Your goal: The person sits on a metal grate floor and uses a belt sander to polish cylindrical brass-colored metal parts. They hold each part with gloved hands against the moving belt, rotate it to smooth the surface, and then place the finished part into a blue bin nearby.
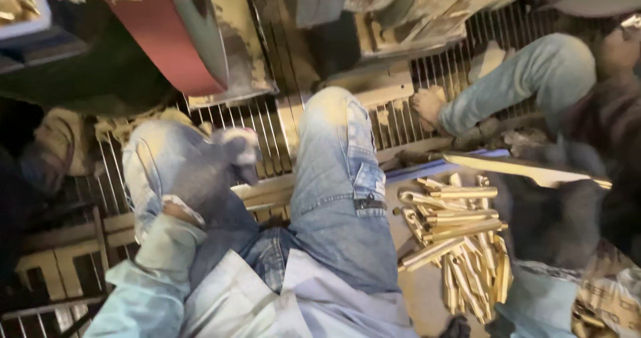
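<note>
Right above the fingers of the right hand (554,221) lies a long flat yellow metal bar (494,164). The hand wears a dark glove and looks closed around the bar near its middle, though the picture is blurry there. One end of the bar sticks out past the fingers toward the person's knee, and the other end points out to the right.

Just beside those fingers, on the knee side and a bit lower, is a pile of short yellow metal rods (461,238). The rods lie mixed up on a flat dusty top.

The left hand (170,244) wears a pale grey glove and rests on the person's blue jeans leg (334,198). I cannot tell if its fingers are open or closed. Beyond those fingers is a metal grate floor (260,131), and further off is a wide red belt on a machine (167,37).

Far past the right fingers, another person's bent leg in jeans (527,77) rests on the grate.

I think the bar is hard, stiff and rather heavy. It looks smooth, so it could slip in a glove. Holding it near the middle should keep it level.
</note>
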